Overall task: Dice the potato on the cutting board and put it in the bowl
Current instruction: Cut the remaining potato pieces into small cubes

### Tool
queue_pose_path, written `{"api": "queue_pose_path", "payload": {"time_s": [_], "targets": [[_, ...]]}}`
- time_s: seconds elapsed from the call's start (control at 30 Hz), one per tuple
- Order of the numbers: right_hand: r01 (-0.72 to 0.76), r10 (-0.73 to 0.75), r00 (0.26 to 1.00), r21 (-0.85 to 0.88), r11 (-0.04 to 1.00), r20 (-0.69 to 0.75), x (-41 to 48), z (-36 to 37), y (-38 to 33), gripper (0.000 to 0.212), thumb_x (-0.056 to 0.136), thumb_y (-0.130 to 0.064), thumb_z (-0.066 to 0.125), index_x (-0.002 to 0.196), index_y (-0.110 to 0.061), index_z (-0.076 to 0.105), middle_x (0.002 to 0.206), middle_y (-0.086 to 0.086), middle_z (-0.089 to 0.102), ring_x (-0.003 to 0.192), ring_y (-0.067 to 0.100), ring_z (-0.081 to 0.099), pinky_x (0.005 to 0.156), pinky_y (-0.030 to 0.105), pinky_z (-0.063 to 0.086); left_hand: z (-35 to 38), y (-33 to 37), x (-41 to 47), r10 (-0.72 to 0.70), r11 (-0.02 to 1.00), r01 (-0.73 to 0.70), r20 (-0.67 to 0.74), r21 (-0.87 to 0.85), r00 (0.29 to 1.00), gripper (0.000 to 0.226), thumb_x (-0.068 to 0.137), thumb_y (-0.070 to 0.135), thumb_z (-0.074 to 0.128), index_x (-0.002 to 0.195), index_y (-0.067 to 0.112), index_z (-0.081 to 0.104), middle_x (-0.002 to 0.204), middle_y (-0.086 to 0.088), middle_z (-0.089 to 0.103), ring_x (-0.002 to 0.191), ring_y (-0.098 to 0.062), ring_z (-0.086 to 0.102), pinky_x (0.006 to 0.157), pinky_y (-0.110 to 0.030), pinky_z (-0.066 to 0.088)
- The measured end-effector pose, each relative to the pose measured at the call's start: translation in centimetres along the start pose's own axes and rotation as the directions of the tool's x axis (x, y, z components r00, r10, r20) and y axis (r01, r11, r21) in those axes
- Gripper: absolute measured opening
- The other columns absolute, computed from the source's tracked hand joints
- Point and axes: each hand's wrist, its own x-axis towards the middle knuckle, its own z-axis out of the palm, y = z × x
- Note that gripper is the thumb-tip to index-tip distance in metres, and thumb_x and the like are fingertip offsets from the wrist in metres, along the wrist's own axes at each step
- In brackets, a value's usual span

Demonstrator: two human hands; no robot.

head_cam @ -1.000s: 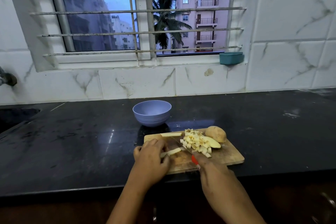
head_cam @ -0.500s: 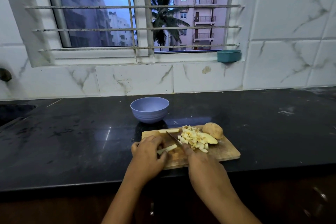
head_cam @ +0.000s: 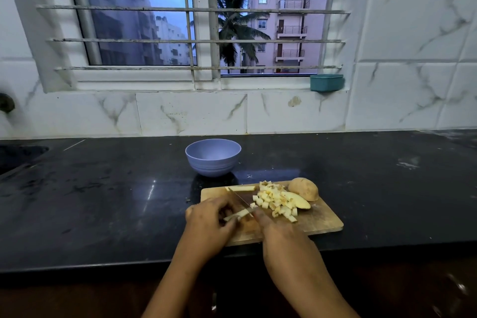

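Observation:
A wooden cutting board (head_cam: 320, 219) lies on the black counter near its front edge. A pile of diced potato (head_cam: 276, 200) sits mid-board, with a potato slice (head_cam: 300, 201) and an unpeeled potato half (head_cam: 304, 188) to its right. Another strip (head_cam: 241, 188) lies at the board's far edge. My left hand (head_cam: 209, 222) pins a potato strip (head_cam: 238, 214) to the board. My right hand (head_cam: 281, 232) grips a knife (head_cam: 240, 197), its blade across that strip and pointing away to the left. The lilac bowl (head_cam: 213, 157) stands behind the board, with nothing visible inside.
A sink edge (head_cam: 20, 157) shows at the far left of the counter. A teal container (head_cam: 326, 82) sits on the window ledge. The tiled wall and barred window rise behind the counter.
The knife blade has shifted left along the strip held by my left hand. Both hands stay over the board's left part, and the diced pile is unchanged.

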Motion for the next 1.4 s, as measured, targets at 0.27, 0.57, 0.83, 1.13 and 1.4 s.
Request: {"api": "queue_pose_path", "payload": {"time_s": [0.27,0.57,0.83,1.13,1.4], "targets": [[-0.009,0.012,0.998,-0.048,0.999,0.055,0.2,-0.4,-0.5,0.064,0.098,-0.006,0.037,0.152,-0.027,0.011,0.125,0.007,0.056,0.111,0.024,0.056,0.084,0.035,0.047,-0.1,-0.1,-0.2,-0.039,0.980,0.027,-0.054,-0.199,0.998,0.025,0.068,0.015,0.083,0.071,0.028,0.062,0.067,0.018,0.064,0.068,0.001,0.060,0.061,-0.009,0.044],[0.011,-0.012,0.995,0.011,1.000,0.099,-1.0,-0.8,-0.2,0.065,0.098,-0.010,0.037,0.151,-0.033,0.007,0.122,0.004,0.055,0.109,0.023,0.056,0.081,0.033,0.045,-0.5,0.0,-0.4,-0.040,0.971,0.023,-0.069,-0.238,0.997,0.027,0.064,0.009,0.085,0.069,0.026,0.064,0.072,0.019,0.066,0.064,-0.002,0.063,0.059,-0.009,0.046],[0.016,-0.016,1.000,0.004,1.000,0.025,0.3,-0.9,-0.1,0.062,0.100,-0.010,0.036,0.152,-0.033,0.012,0.119,0.003,0.058,0.107,0.021,0.056,0.076,0.032,0.043,-0.5,0.2,-0.6,-0.040,0.967,0.015,-0.094,-0.253,0.995,0.030,0.062,0.006,0.085,0.068,0.025,0.063,0.067,0.017,0.066,0.069,0.001,0.063,0.061,-0.007,0.044],[-0.006,0.011,0.995,-0.050,0.999,0.102,0.0,-0.9,-0.9,0.065,0.098,-0.005,0.037,0.153,-0.028,0.009,0.130,0.007,0.054,0.113,0.024,0.056,0.082,0.034,0.045,-0.5,0.3,-0.5,-0.017,0.967,-0.012,-0.113,-0.253,0.993,0.035,0.063,0.005,0.085,0.065,0.029,0.061,0.079,0.024,0.066,0.071,0.002,0.062,0.061,-0.005,0.043],[0.029,-0.030,0.999,0.016,0.999,0.029,-1.2,-0.6,-0.4,0.064,0.099,-0.009,0.036,0.151,-0.035,0.009,0.119,0.003,0.058,0.106,0.021,0.058,0.072,0.030,0.041,-0.3,-0.2,-0.4,0.013,0.976,-0.037,-0.111,-0.216,0.994,0.031,0.067,0.004,0.082,0.068,0.028,0.062,0.080,0.024,0.066,0.076,0.002,0.063,0.065,-0.006,0.045]]}}
